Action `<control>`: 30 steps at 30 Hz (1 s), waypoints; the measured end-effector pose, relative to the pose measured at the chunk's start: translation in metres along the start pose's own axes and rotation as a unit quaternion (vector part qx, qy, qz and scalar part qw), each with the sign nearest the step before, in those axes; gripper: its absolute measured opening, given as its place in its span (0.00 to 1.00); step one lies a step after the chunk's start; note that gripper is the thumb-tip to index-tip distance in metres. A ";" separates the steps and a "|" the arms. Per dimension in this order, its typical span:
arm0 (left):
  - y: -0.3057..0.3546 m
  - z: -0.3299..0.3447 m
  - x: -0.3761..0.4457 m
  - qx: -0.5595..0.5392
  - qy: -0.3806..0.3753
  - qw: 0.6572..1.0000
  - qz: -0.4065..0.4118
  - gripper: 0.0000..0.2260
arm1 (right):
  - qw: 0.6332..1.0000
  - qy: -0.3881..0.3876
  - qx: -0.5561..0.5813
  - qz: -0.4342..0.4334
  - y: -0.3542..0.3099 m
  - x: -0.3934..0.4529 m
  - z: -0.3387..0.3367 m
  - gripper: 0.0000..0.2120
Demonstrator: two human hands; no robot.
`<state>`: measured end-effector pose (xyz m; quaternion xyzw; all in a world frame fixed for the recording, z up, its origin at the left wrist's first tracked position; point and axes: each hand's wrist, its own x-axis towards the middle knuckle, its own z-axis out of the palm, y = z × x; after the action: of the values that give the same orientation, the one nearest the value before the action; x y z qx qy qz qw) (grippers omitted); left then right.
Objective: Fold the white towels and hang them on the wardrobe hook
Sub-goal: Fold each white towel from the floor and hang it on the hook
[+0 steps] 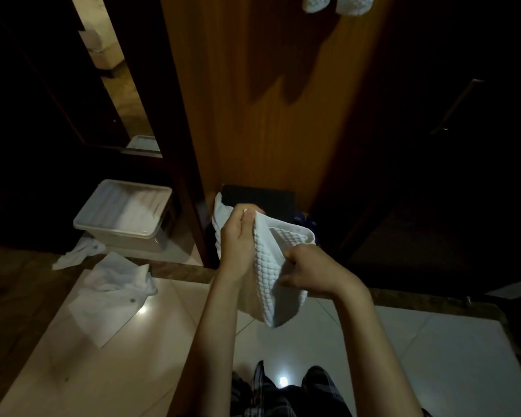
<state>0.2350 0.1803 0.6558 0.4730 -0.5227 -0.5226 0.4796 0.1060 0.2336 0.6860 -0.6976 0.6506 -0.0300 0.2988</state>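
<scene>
I hold a white waffle-textured towel [268, 266] in front of the wooden wardrobe panel [268, 100]. My left hand [238, 236] grips its upper edge, fingers curled over the fold. My right hand [310, 270] pinches the towel's right side lower down. The towel hangs folded between both hands. Two more white towels [337, 3] hang at the top of the panel; the hook itself is out of view.
A clear plastic bin [121, 218] stands on the floor at left. White cloths [115, 278] lie crumpled on the tiles in front of it. A dark box [271, 200] sits at the wardrobe's base. A dark wardrobe door with a handle [457, 106] is at right.
</scene>
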 end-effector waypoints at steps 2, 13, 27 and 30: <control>0.002 -0.002 0.000 0.000 0.022 1.000 0.004 0.14 | 0.999 0.020 -0.041 0.003 -0.001 0.002 0.004 0.07; -0.005 -0.003 0.003 0.028 0.051 0.998 0.009 0.13 | 0.957 0.063 -0.195 0.205 0.013 -0.002 0.005 0.15; -0.011 -0.026 0.004 0.039 0.077 0.996 0.021 0.13 | 0.953 0.180 -0.104 0.220 0.048 -0.023 -0.006 0.09; -0.009 -0.031 0.004 0.026 0.076 0.997 0.021 0.12 | 0.972 0.136 -0.006 0.190 0.052 -0.024 -0.003 0.07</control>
<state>0.2651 0.1732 0.6464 0.5128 -0.5077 -0.4610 0.5164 0.0544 0.2558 0.6734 -0.5522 0.8061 -0.0636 0.2031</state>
